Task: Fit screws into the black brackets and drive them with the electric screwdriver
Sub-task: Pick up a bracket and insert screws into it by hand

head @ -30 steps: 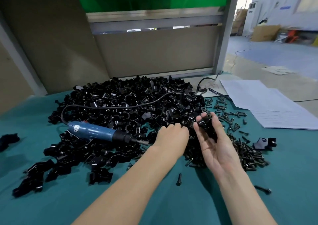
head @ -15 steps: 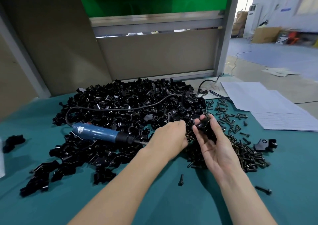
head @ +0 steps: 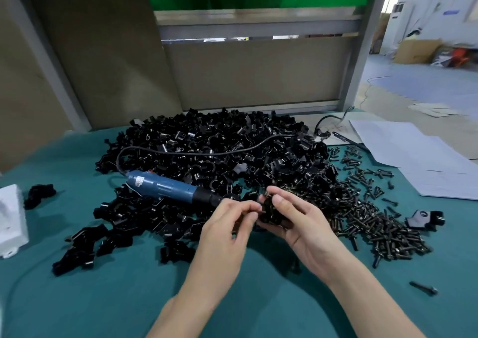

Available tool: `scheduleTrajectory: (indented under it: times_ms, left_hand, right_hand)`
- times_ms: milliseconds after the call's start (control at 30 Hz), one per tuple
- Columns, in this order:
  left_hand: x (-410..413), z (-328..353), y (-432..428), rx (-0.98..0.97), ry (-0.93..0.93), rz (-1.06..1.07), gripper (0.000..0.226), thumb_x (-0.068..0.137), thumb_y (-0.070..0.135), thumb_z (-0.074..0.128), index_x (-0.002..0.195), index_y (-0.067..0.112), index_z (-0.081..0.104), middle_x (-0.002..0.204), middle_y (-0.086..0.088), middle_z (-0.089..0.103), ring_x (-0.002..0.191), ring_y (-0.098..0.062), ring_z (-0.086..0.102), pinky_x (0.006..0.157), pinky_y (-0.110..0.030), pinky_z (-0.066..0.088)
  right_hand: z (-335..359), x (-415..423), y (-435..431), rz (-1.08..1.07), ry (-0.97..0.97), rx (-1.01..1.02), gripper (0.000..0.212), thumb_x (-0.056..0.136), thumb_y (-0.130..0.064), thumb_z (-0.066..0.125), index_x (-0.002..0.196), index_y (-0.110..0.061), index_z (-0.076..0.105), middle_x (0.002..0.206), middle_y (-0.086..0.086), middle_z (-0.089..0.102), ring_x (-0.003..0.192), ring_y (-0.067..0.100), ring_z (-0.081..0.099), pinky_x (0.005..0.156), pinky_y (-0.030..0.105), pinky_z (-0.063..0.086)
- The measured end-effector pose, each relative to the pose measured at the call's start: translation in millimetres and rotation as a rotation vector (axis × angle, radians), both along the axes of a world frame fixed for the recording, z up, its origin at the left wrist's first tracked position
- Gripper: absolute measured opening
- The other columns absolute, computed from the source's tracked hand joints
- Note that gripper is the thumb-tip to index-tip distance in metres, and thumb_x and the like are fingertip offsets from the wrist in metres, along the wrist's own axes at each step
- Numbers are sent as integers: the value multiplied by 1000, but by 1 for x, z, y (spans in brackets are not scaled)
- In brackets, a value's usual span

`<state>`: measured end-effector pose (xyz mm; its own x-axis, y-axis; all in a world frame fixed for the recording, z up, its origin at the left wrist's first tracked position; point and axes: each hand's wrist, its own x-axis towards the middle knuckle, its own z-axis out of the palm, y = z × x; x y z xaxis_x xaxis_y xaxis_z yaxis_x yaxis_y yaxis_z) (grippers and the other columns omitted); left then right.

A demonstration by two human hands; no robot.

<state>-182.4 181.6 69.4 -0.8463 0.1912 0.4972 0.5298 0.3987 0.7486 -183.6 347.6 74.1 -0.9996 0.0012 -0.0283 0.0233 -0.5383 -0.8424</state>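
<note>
A white block (head: 10, 221) sits at the left edge of the green table (head: 103, 299), with one stray black bracket (head: 38, 194) just beside it. Further right, a broad heap of black brackets (head: 207, 141) covers the middle of the table. The blue electric screwdriver (head: 165, 187) lies across the heap, tip pointing right, and its black cable (head: 194, 152) loops back over the pile.

In front of the heap, the person's left hand (head: 227, 224) has thumb and fingers drawn into a narrow pinch against the side of a single bracket (head: 271, 212). Whether a screw sits in that pinch cannot be told. The right hand (head: 302, 224) cradles this bracket from the other side, with fingers curled over it and thumb on top, lifted just above the table.

To the right, dark screws (head: 375, 221) lie in a loose drift, with another bracket (head: 424, 220) at its far edge and one lone screw (head: 424, 287) nearer the camera. White paper sheets (head: 419, 162) lie at the table's far right corner.
</note>
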Motion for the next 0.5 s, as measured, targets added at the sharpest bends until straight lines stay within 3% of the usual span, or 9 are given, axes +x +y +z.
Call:
scheduleTrajectory:
  times_ms: [167,500]
  left_hand:
    - [1,-3,-2,-101,37,-24,21,101,20,58,119,24,70,108,20,59,106,-4,62,89,-15,47]
    - [-2,-2,-4,-62,-72,-11,13,97,21,66,108,26,71,103,22,63,100,1,61,79,-7,43]
  right_hand:
    - [-3,0,1,18,2,96,28,85,-23,74,112,-18,79,121,16,75,115,26,71,86,35,61]
    - [-6,-2,0,34,22,182,31,81,-28,77,112,-24,79,120,10,76,113,24,73,84,32,61]
